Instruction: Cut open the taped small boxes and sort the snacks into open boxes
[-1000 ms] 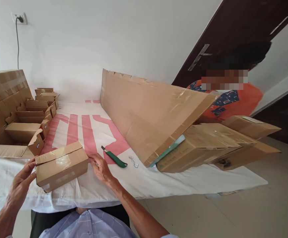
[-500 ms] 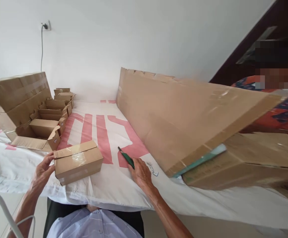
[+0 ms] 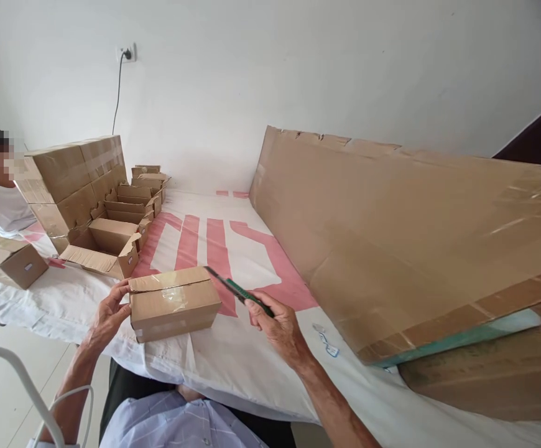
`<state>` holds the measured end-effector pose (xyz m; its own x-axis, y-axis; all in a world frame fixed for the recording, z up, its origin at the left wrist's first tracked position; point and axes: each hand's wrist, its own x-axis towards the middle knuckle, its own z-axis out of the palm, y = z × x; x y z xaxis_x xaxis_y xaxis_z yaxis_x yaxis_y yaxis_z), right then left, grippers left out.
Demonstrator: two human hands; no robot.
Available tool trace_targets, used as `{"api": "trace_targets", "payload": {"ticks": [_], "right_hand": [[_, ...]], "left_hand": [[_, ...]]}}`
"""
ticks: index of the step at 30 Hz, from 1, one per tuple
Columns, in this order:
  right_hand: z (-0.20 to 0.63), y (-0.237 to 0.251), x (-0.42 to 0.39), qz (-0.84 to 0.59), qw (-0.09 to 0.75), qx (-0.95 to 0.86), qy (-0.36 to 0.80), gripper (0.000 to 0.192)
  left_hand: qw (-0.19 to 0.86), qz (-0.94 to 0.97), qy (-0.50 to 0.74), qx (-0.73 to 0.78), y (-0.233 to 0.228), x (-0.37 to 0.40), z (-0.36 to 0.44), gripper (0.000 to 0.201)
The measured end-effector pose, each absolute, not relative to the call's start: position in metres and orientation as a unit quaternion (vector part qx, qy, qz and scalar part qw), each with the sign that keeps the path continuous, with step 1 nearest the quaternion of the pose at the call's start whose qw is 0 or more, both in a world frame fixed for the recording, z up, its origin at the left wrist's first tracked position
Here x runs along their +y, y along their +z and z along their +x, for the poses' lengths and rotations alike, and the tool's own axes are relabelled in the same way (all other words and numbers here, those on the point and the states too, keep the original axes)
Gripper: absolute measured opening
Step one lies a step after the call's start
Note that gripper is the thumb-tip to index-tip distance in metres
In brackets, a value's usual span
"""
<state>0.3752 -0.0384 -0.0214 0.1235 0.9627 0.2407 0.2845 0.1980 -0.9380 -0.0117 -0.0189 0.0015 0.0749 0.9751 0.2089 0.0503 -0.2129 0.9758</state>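
A small cardboard box [image 3: 172, 311] lies in front of me, closed, with clear tape across its top seam. My left hand [image 3: 109, 314] grips its left end, fingers on the upper edge and thumb on the side. In my right hand [image 3: 275, 323] is a green utility knife [image 3: 240, 291], its dark blade extended. The blade's tip is by the box's far right top corner; whether it touches cannot be made out. Left of the box, beyond my left hand, an open carton [image 3: 105, 246] heads a row of several open cartons.
Stacked taped cartons [image 3: 65, 177] stand behind the row. A large cardboard panel or box [image 3: 392, 249] slants along the right. Another closed box [image 3: 13, 261] is at far left near a person [image 3: 0, 205] in white. A white metal bar [image 3: 16, 373] crosses the lower left.
My view has swung right to left, bringing the person at left into sight. The knife has risen toward the box's right end. My left hand keeps its hold on the box.
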Motion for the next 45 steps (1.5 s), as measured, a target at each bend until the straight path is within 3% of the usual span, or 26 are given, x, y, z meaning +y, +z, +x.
{"api": "trace_targets", "payload": {"ticks": [5, 15, 27, 38, 45], "right_hand": [[0.338, 0.018, -0.035, -0.454, 0.464, -0.682, 0.336, 0.037], [0.311, 0.048, -0.014, -0.379, 0.375, -0.789, 0.305, 0.029], [0.302, 0.074, -0.009, -0.323, 0.37, -0.829, 0.266, 0.025], [0.3, 0.087, -0.005, -0.341, 0.314, -0.868, 0.178, 0.022], [0.288, 0.116, -0.009, -0.399, 0.152, -0.902, 0.063, 0.03]], "left_hand": [[0.444, 0.595, 0.519, 0.424, -0.002, -0.021, -0.012, 0.052], [0.454, 0.588, 0.514, 0.428, -0.004, -0.027, -0.011, 0.053], [0.429, 0.612, 0.509, 0.427, -0.017, -0.024, -0.016, 0.047], [0.428, 0.615, 0.508, 0.425, -0.018, -0.024, -0.017, 0.05], [0.422, 0.625, 0.499, 0.428, 0.0, -0.027, -0.011, 0.047]]}}
